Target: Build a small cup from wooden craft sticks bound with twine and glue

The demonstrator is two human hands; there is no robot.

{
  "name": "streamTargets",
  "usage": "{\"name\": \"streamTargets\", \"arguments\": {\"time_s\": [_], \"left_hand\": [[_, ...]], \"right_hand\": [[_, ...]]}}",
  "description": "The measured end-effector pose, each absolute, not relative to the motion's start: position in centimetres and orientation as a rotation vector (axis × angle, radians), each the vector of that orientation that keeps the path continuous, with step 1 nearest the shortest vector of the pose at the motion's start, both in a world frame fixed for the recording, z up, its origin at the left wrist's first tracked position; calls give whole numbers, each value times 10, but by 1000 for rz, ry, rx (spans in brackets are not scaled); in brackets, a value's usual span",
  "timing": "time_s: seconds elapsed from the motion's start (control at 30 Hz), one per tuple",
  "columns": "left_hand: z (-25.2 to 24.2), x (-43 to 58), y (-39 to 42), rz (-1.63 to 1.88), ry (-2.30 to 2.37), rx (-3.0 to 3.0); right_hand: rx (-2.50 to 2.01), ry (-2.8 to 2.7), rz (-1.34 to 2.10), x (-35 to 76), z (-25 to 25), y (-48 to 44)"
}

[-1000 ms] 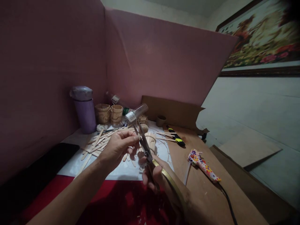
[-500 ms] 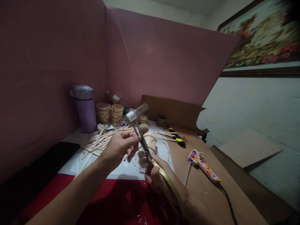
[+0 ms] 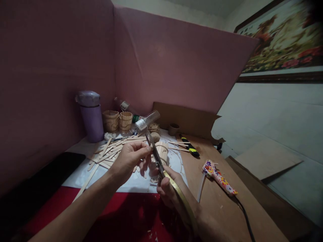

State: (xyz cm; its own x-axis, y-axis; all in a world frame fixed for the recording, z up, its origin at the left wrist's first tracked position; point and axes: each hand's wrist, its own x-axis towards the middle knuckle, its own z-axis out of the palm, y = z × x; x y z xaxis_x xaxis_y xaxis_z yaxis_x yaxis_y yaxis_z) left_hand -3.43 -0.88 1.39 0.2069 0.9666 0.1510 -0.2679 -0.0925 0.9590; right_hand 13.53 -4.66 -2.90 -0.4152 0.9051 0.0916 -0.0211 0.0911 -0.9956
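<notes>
My right hand (image 3: 174, 191) is wrapped around a pair of scissors (image 3: 156, 157) with gold-coloured handles, its blades pointing up and away from me. The blades are nearly together. Right beside them, the thumb and fingers of my left hand (image 3: 133, 156) are pinched at the blade's edge; what lies between the fingertips is too small to make out. Behind the blades a bundle of wooden sticks bound with twine (image 3: 163, 150) rests on the white sheet (image 3: 126, 185). Flat craft sticks (image 3: 111, 154) are strewn to the left of it.
At the back left stand a purple tumbler (image 3: 92, 121) and two stick-covered cups (image 3: 125, 121). A plastic bottle (image 3: 146, 121), twine ball (image 3: 154, 136) and small brown pot (image 3: 173, 129) lie behind. To the right are a black-and-yellow cutter (image 3: 189, 146) and a flowered glue gun (image 3: 219, 178) with cord.
The scissor blades, which stood apart, have come together next to my left fingertips. Both hands are otherwise in almost the same place.
</notes>
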Motion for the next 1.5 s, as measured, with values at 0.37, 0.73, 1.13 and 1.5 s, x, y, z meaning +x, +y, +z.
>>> {"name": "streamTargets", "arguments": {"time_s": [0.37, 0.73, 1.13, 1.5], "left_hand": [[15, -35, -11, 1243, 802, 1213], [12, -30, -11, 1258, 788, 1190], [10, -27, -12, 1274, 815, 1183], [10, -28, -10, 1254, 765, 1119]], "right_hand": [[-873, -1584, 1444, 133, -25, -52], [-929, -1574, 1379, 131, -21, -53], [-1060, -1399, 1395, 123, -22, -64], [-1021, -1216, 1419, 125, -17, -56]]}}
